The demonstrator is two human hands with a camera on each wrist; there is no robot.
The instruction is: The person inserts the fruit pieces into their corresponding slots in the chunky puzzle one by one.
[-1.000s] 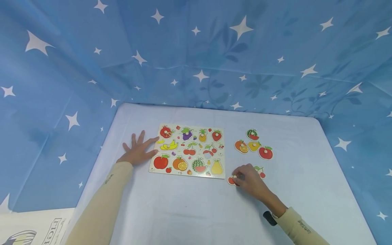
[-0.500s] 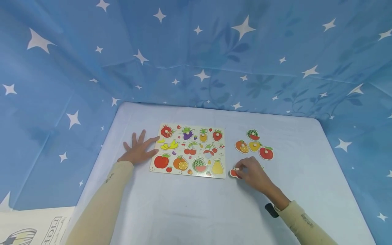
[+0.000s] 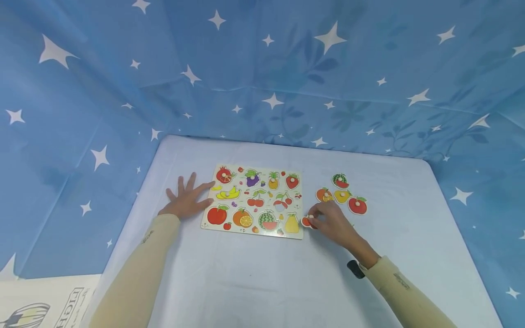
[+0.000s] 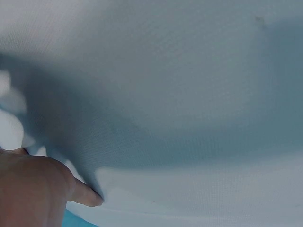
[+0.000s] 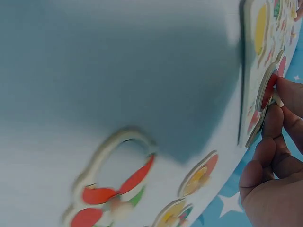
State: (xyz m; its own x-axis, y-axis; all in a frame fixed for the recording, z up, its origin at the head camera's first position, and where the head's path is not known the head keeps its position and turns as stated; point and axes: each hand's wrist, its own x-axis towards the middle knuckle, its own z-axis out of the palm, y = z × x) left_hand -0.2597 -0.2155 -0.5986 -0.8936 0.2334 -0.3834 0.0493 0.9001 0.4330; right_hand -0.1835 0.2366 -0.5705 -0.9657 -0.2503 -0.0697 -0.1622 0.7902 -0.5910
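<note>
Pinching a red fruit piece (image 3: pixel 305 222) between thumb and fingertips of the right hand (image 3: pixel 334 223), close to its pale knob. Holding it at the right edge of the puzzle board (image 3: pixel 269 203), low down beside the pear slot (image 3: pixel 292 223) — can't tell whether touching the board or just above it.

Resting the left hand (image 3: pixel 187 200) on the opposite side, with fingers spread and gripping nothing, thumb and index finger reaching to the board's left edge. Only partly visible in the left wrist view, down in the lower left corner.

On the board, with knobs showing: pomegranate (image 3: pixel 224 175), grapes (image 3: pixel 252 178), pineapple (image 3: pixel 273 182), strawberry (image 3: pixel 292 181) and bananas (image 3: pixel 228 194).

Lying loose off to the right, bunched close together: watermelon piece (image 3: pixel 340 181), orange piece (image 3: pixel 324 195), pear piece (image 3: pixel 342 196) and apple piece (image 3: pixel 357 205). Nearer the right hand, mostly hidden in the head view but pretty obvious in the right wrist one — a cherry piece (image 5: pixel 97 195), flat on the white tablecloth (image 3: pixel 246 282).

Further out: beige sleeves (image 3: pixel 139 269) on both arms, a small black thing (image 3: pixel 355 269) by the right cuff, a printed sheet (image 3: pixel 61 287) at lower left, and a blue backdrop (image 3: pixel 234 68) covered in white stars.
</note>
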